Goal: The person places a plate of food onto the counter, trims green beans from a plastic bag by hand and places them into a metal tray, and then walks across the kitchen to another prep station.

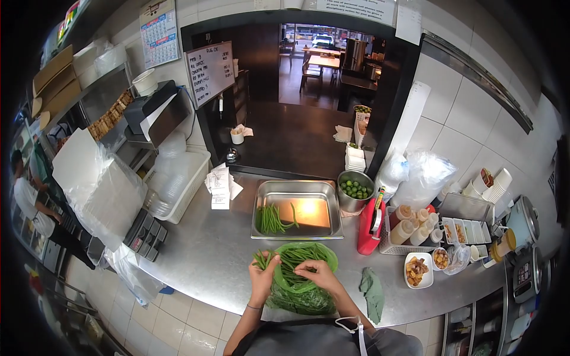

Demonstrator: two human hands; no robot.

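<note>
Across the steel bench [196, 249], the metal tray [297, 238] lies far, a smaller share of the green beans [272, 219] piled at its left, while the green bag [300, 299], near the person, carries the larger share. The left hand [263, 277] has its grip closed round a few; the right hand [319, 276] is nearly closed among the bagged ones, its hold unclear

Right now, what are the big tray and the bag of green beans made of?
The tray looks like smooth, shiny metal, probably steel, because light glares off its bottom. The bag seems to be thin, glossy green plastic: it wrinkles and lets its contents show through.
</note>
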